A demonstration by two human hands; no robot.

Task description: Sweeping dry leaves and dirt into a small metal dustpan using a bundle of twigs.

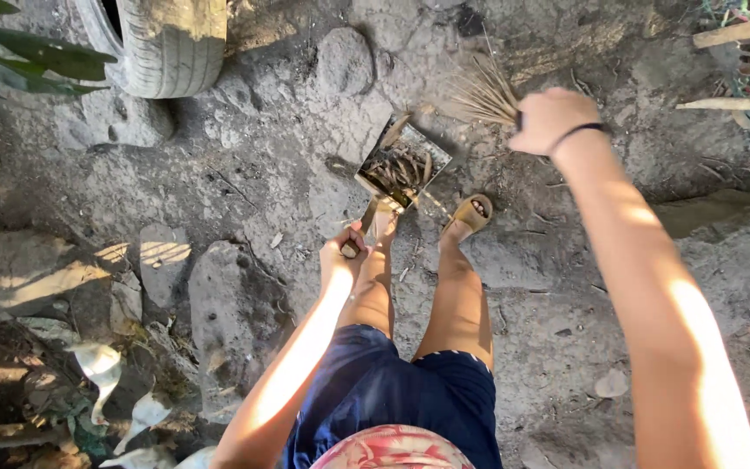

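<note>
My left hand (344, 246) grips the handle of a dustpan (403, 169) that rests on the dirt ground just ahead of my feet. The pan is a flat metal box holding dry leaves and twigs. My right hand (552, 118), with a black band on the wrist, is closed around the top of a stick broom (483, 94). The broom's thin pale bristles fan out to the left, just above and to the right of the pan. My feet in tan sandals (471, 214) stand right behind the pan.
A car tyre (172, 42) stands at the top left beside green leaves (28, 56). Flat stones (234, 317) and leaf litter lie on the left. Wooden sticks and debris (744, 65) crowd the right edge. The ground is cracked dry earth.
</note>
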